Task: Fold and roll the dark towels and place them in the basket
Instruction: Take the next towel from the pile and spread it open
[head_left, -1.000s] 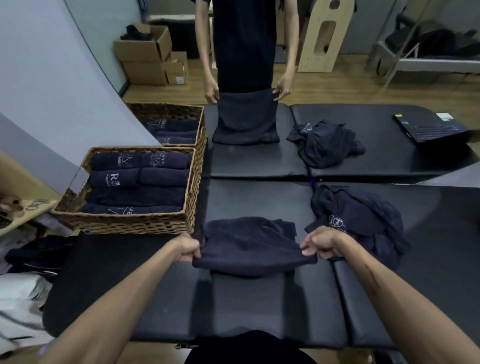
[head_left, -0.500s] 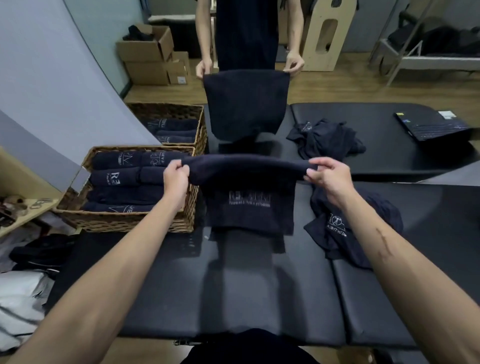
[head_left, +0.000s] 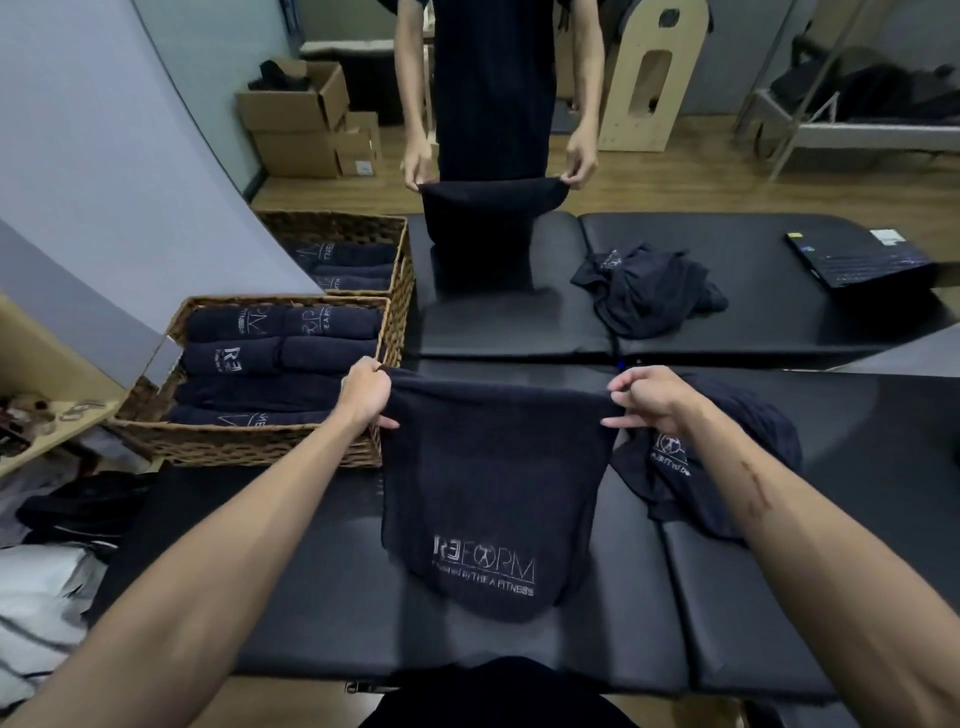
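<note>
The black padded surface (head_left: 311, 597) fills the lower and middle frame, with a second one joined beyond it. At middle left sits the nearer wicker basket (head_left: 249, 441), already holding several rolled dark towels; a second basket (head_left: 400, 260) stands just behind it. Loose heaps of unfolded towels (head_left: 727, 457) lie at middle right, behind the right arm, and another heap (head_left: 644, 291) sits further up.

At centre frame hangs the dark towel (head_left: 488, 493) in hand, held by its top edge, the printed lower end draping onto the surface. The left hand (head_left: 363, 395) pinches the top left corner and the right hand (head_left: 649, 397) pinches the top right corner, each grip closed on the cloth with the edge stretched fairly straight between them.

The towel looks soft, limp and light, sagging freely; it probably will not slip but will collapse wherever it is unsupported. Corners seem the best hold for folding, then flat palms for rolling.

Across the far surface, another person holds a similar towel (head_left: 483, 223) by its top corners.
</note>
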